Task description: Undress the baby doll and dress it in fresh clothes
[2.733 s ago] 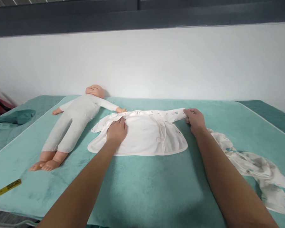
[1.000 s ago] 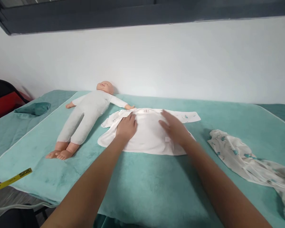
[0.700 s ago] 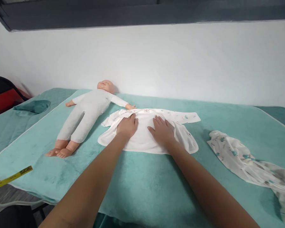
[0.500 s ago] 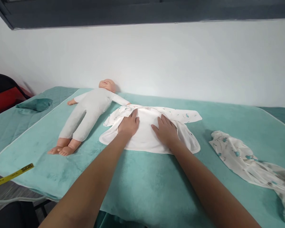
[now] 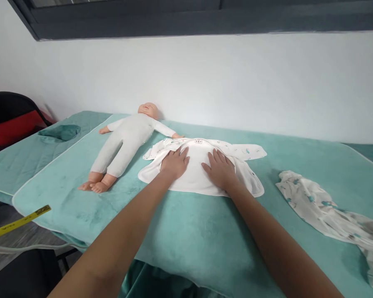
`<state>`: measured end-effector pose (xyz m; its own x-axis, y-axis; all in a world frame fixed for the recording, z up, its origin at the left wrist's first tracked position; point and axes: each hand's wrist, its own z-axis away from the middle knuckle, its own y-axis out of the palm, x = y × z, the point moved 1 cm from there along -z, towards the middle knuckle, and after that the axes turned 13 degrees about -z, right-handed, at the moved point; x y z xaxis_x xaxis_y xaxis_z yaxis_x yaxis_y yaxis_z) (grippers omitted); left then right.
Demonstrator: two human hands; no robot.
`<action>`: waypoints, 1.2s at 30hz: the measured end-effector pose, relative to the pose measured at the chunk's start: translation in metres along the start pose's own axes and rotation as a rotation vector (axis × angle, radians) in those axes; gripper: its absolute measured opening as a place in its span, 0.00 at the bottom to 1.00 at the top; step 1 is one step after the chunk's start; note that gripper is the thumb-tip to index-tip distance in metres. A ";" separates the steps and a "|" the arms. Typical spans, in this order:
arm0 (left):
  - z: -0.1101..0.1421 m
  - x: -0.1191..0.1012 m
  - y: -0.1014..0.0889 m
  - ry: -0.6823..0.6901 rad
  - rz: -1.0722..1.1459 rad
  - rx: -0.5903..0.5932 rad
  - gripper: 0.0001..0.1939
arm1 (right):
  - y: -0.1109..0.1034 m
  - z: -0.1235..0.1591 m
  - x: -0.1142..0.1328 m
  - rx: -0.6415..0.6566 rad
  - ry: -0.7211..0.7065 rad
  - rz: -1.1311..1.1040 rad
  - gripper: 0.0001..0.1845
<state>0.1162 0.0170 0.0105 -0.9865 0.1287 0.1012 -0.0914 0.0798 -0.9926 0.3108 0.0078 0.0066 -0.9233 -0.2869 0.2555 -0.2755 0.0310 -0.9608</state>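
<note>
White-clad, a doll (image 5: pixel 133 132) lies toward the green bed's (image 5: pixel 186 231) far left corner. The left hand (image 5: pixel 175 164) rests open on a shirt (image 5: pixel 195 179), spread mid-bed, slightly toward the far edge; the right hand (image 5: pixel 221 170), also open, presses it. Uneven sideways pressure could bunch the thin fabric. Crumpled clothing (image 5: pixel 317 205) lies toward the near right corner.

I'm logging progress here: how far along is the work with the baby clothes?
Looks done: the small shirt lies open, its sleeves out to both sides. In hand: the left hand and right hand rest on it. Probably left: the printed cloth lies crumpled, and the doll lies beside the shirt, not in it.
</note>
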 end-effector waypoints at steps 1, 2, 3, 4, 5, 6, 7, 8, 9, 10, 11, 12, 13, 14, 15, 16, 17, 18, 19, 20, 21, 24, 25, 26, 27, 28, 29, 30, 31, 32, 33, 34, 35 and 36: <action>0.008 -0.001 0.000 0.009 -0.009 -0.017 0.30 | 0.000 0.004 0.001 0.008 -0.034 0.009 0.34; 0.016 -0.001 0.000 0.018 -0.015 -0.028 0.30 | 0.000 0.009 0.001 0.016 -0.068 0.013 0.34; 0.025 0.000 0.000 0.028 -0.015 -0.036 0.29 | -0.001 0.015 0.002 0.023 -0.098 0.009 0.34; 0.035 0.001 0.000 0.044 -0.011 -0.044 0.29 | -0.001 0.022 0.002 0.027 -0.123 -0.002 0.34; 0.045 0.003 0.000 0.068 -0.001 -0.053 0.28 | -0.002 0.030 0.002 0.029 -0.143 -0.020 0.34; 0.055 0.007 0.000 0.095 0.012 -0.066 0.28 | -0.003 0.039 0.001 0.027 -0.161 -0.043 0.35; 0.065 0.011 0.000 0.126 0.028 -0.082 0.27 | -0.004 0.049 -0.001 0.026 -0.185 -0.069 0.35; 0.075 0.017 0.000 0.157 0.048 -0.099 0.27 | -0.005 0.059 -0.004 0.027 -0.217 -0.097 0.35; 0.084 0.023 -0.001 0.190 0.072 -0.116 0.26 | -0.007 0.069 -0.008 0.027 -0.254 -0.125 0.36; 0.094 0.030 -0.001 0.224 0.097 -0.131 0.26 | -0.010 0.080 -0.013 0.027 -0.294 -0.152 0.36; 0.103 0.037 -0.002 0.257 0.124 -0.142 0.25 | -0.012 0.090 -0.018 0.020 -0.328 -0.178 0.35; 0.111 0.044 -0.002 0.290 0.151 -0.151 0.24 | -0.015 0.100 -0.023 0.002 -0.349 -0.201 0.34; 0.118 0.050 -0.003 0.315 0.176 -0.161 0.22 | -0.017 0.109 -0.029 -0.025 -0.356 -0.219 0.32; 0.124 0.055 -0.003 0.330 0.198 -0.173 0.21 | -0.020 0.117 -0.034 -0.064 -0.351 -0.230 0.29; 0.128 0.058 -0.003 0.334 0.217 -0.192 0.21 | -0.022 0.124 -0.038 -0.106 -0.339 -0.234 0.25; 0.130 0.060 -0.003 0.327 0.231 -0.218 0.21 | -0.024 0.129 -0.041 -0.144 -0.328 -0.230 0.22; 0.132 0.061 -0.003 0.312 0.241 -0.248 0.20 | -0.025 0.132 -0.042 -0.174 -0.322 -0.221 0.20; 0.132 0.060 -0.002 0.295 0.245 -0.279 0.20 | -0.026 0.133 -0.043 -0.192 -0.323 -0.206 0.18; 0.131 0.060 -0.001 0.275 0.244 -0.307 0.19 | -0.026 0.133 -0.042 -0.202 -0.330 -0.188 0.17; 0.130 0.059 -0.001 0.253 0.237 -0.334 0.17 | -0.026 0.131 -0.041 -0.206 -0.338 -0.168 0.17; 0.130 0.058 0.000 0.232 0.223 -0.354 0.16 | -0.026 0.129 -0.039 -0.211 -0.340 -0.149 0.16; 0.128 0.056 0.002 0.197 0.155 -0.386 0.14 | -0.026 0.120 -0.036 -0.242 -0.323 -0.107 0.17; 0.129 0.056 0.002 0.195 0.131 -0.389 0.13 | -0.026 0.117 -0.035 -0.251 -0.319 -0.098 0.16; 0.129 0.056 0.002 0.194 0.110 -0.391 0.13 | -0.026 0.116 -0.035 -0.257 -0.320 -0.091 0.16; 0.130 0.056 0.002 0.193 0.093 -0.395 0.13 | -0.027 0.115 -0.036 -0.262 -0.325 -0.086 0.15; 0.131 0.056 0.002 0.192 0.081 -0.399 0.13 | -0.027 0.115 -0.037 -0.268 -0.331 -0.082 0.15; 0.132 0.055 0.002 0.192 0.073 -0.404 0.13 | -0.027 0.115 -0.037 -0.276 -0.337 -0.078 0.14; 0.133 0.055 0.002 0.194 0.067 -0.409 0.12 | -0.027 0.116 -0.038 -0.284 -0.343 -0.077 0.14; 0.133 0.055 0.002 0.198 0.062 -0.413 0.12 | -0.027 0.117 -0.038 -0.293 -0.349 -0.076 0.13; 0.134 0.055 0.002 0.200 0.055 -0.418 0.12 | -0.027 0.117 -0.038 -0.302 -0.353 -0.076 0.13; 0.135 0.054 0.001 0.202 0.046 -0.422 0.11 | -0.027 0.118 -0.038 -0.309 -0.356 -0.075 0.13; 0.136 0.054 0.001 0.205 0.039 -0.426 0.11 | -0.027 0.118 -0.038 -0.317 -0.356 -0.074 0.13; 0.136 0.054 0.001 0.208 0.033 -0.429 0.11 | -0.027 0.118 -0.038 -0.326 -0.355 -0.072 0.13; 0.137 0.054 0.001 0.213 0.030 -0.433 0.11 | -0.027 0.119 -0.038 -0.336 -0.352 -0.072 0.13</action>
<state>0.0441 -0.1116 0.0060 -0.9339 0.3334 0.1289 0.0466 0.4712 -0.8808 0.3851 -0.0956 0.0101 -0.7680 -0.6043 0.2122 -0.4599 0.2898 -0.8393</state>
